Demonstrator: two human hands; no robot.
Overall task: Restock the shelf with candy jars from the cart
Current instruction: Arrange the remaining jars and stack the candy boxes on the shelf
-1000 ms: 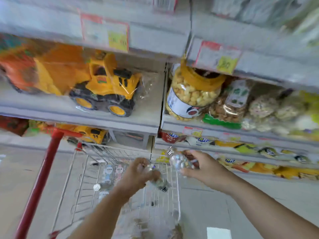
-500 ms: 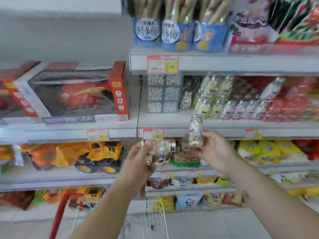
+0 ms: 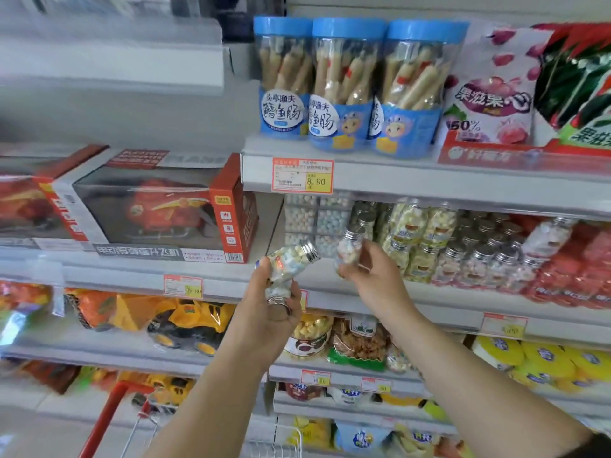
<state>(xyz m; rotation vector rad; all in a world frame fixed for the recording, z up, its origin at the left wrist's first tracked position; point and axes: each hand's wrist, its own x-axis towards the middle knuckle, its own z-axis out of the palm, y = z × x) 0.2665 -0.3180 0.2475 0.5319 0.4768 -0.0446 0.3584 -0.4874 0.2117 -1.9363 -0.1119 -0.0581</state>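
Head cam: L hand (image 3: 267,320) curled round candy jar (image 3: 291,259), cap tilted up-right, lifted from below shelf (image 3: 446,309) lip to shelf level since 0.5 s ago. R hand (image 3: 370,276) pinching second jar (image 3: 350,247), near upright, now in front of stocked jars (image 3: 476,259). Cart (image 3: 105,421) bottom-left.

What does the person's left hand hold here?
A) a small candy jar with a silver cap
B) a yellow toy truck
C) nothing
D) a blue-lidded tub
A: the left hand grips a tilted candy jar with a silver cap; the right hand holds a second jar.
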